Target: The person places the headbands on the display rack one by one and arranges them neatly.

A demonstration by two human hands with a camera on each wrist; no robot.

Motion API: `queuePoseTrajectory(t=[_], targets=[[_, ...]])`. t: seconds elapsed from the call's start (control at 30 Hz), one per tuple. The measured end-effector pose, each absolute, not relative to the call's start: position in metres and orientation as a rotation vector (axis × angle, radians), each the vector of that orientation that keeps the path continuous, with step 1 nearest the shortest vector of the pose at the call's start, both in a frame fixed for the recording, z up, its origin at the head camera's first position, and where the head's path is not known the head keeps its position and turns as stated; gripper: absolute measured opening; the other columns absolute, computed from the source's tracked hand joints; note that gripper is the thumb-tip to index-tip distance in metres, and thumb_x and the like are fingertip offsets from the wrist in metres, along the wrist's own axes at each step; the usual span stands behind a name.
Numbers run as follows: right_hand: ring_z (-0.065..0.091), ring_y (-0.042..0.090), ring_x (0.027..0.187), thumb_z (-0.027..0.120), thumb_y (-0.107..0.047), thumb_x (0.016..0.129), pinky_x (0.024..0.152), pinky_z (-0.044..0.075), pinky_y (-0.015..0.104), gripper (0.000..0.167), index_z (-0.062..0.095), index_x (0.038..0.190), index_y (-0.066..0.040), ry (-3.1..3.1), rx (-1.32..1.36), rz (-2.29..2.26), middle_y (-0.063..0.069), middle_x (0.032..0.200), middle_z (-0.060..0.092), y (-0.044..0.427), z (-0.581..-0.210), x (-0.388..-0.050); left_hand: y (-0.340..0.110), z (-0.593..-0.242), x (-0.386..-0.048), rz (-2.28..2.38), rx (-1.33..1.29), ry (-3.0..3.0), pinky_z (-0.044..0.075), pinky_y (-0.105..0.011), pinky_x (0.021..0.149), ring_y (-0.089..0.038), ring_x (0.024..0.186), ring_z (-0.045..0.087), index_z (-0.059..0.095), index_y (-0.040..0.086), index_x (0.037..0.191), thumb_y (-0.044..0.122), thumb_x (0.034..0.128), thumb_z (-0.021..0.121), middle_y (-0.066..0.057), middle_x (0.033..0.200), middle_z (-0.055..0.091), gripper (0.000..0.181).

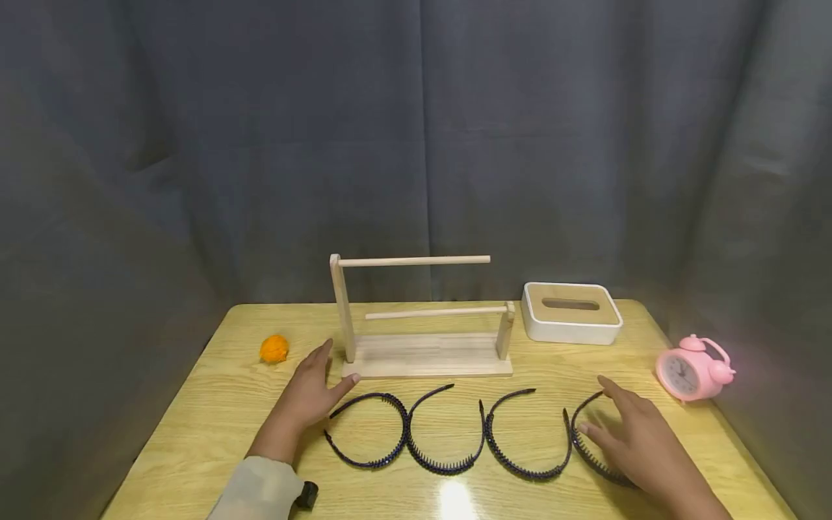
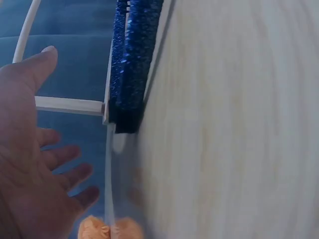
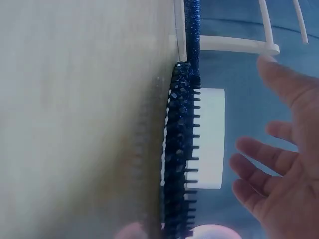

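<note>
Several dark blue toothed headbands lie in a row along the front of the table: a leftmost headband [image 1: 372, 464], a second headband [image 1: 444, 471], a third headband [image 1: 529, 474] and a rightmost headband [image 1: 593, 462]. Behind them stands a wooden rack [image 1: 422, 355] with two horizontal rods. My left hand [image 1: 312, 393], fingers spread and holding nothing, is beside the rack's left end and the leftmost headband. Over the rightmost headband hovers my right hand [image 1: 640, 440], partly hiding it. In the right wrist view the relaxed fingers are apart from the headband [image 3: 177, 149].
An orange ball-like object [image 1: 274, 349] sits at the left of the table. At the back right is a white tissue box [image 1: 572, 332] with a wooden top. A pink alarm clock [image 1: 687, 372] stands near the right edge. Grey curtains [image 1: 416, 144] enclose the table.
</note>
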State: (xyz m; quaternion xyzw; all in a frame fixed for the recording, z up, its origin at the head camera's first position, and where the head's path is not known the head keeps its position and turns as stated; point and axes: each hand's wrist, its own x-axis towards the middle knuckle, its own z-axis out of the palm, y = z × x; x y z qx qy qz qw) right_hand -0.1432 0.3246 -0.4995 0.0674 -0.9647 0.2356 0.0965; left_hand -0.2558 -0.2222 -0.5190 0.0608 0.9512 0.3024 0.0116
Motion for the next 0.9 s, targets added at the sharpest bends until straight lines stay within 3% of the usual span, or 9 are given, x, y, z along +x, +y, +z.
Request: queuePoseTrajectory(t=[0.23, 0.37, 0.5, 0.7, 0.9], targets=[[0.069, 0.051, 0.123, 0.087, -0.046, 0.094, 0.100, 0.054, 0.073, 0.076, 0.060, 0.150, -0.002, -2.914, 0.151, 0.744, 0.022, 0.128, 0.076, 0.336, -0.508, -0.135, -0.219, -0.526, -0.261, 0.951, 0.172, 2.924, 0.035, -0.068, 0.129, -0.053, 0.159, 0.036, 0.030, -0.001, 0.171, 0.052, 0.1072, 0.067, -0.029, 0.171, 0.040, 0.090], [0.077, 0.032, 0.111, 0.093, -0.045, 0.087, 0.096, 0.062, 0.057, 0.066, 0.071, 0.136, -0.007, -2.983, 0.166, 0.728, 0.006, 0.116, 0.081, 0.343, -0.512, -0.128, -0.218, -0.530, -0.264, 0.962, 0.201, 2.914, 0.040, -0.067, 0.126, -0.051, 0.155, 0.042, 0.044, 0.001, 0.165, 0.042, 0.1073, 0.071, -0.026, 0.166, 0.049, 0.076], [0.075, 0.011, 0.103, 0.096, -0.046, 0.082, 0.091, 0.063, 0.038, 0.058, 0.077, 0.125, -0.012, -3.036, 0.208, 0.695, -0.007, 0.110, 0.082, 0.347, -0.515, -0.121, -0.217, -0.533, -0.267, 0.989, 0.226, 2.918, 0.043, -0.066, 0.124, -0.049, 0.152, 0.048, 0.053, 0.005, 0.161, 0.035, 0.1063, 0.074, -0.024, 0.162, 0.054, 0.066], [0.069, -0.001, 0.098, 0.096, -0.043, 0.081, 0.089, 0.062, 0.032, 0.046, 0.078, 0.117, -0.019, -3.054, 0.291, 0.719, -0.015, 0.105, 0.078, 0.352, -0.518, -0.121, -0.216, -0.535, -0.269, 1.075, 0.165, 2.915, 0.044, -0.066, 0.124, -0.048, 0.151, 0.050, 0.059, 0.007, 0.156, 0.030, 0.1049, 0.077, -0.022, 0.157, 0.060, 0.059], [0.064, -0.008, 0.088, 0.094, -0.033, 0.085, 0.077, 0.060, 0.025, 0.033, 0.077, 0.110, -0.019, -3.033, 0.404, 0.819, -0.016, 0.098, 0.075, 0.358, -0.521, -0.121, -0.214, -0.538, -0.270, 1.103, 0.131, 2.953, 0.046, -0.063, 0.123, -0.046, 0.148, 0.054, 0.067, 0.006, 0.146, 0.024, 0.1031, 0.079, -0.021, 0.153, 0.065, 0.048]])
